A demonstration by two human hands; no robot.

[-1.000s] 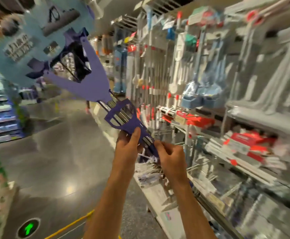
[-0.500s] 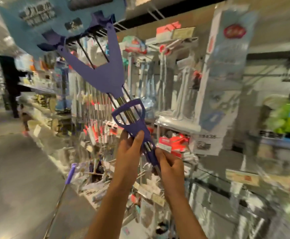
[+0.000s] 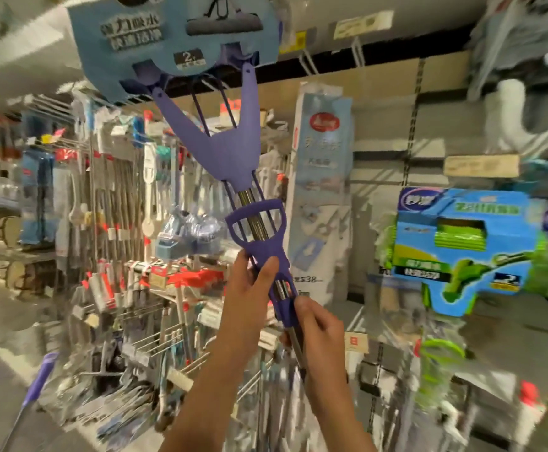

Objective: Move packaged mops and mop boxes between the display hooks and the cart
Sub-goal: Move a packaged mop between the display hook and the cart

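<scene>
I hold a purple packaged mop point(image 3: 233, 151) raised head-up in front of the display wall. Its blue cardboard sleeve point(image 3: 155, 37) covers the sponge head at the top of the view. My left hand point(image 3: 249, 285) grips the purple pull handle on the metal pole. My right hand point(image 3: 318, 331) grips the pole just below, at the purple collar. A green mop in a blue and green box point(image 3: 461, 246) hangs at the right. A tall pale blue mop box point(image 3: 321, 197) stands upright behind the held mop.
Wire display hooks point(image 3: 305, 60) stick out under the top shelf. Many packaged mops and brushes point(image 3: 119, 190) hang to the left. A cart's purple handle point(image 3: 39, 380) shows at the lower left, with wire baskets point(image 3: 155, 340) below the hands. White fluffy mop heads point(image 3: 520, 109) hang at the upper right.
The view has swung right from the aisle to face the display wall. The purple mop has risen and tilted more upright, both hands keeping their grip on its handle.
</scene>
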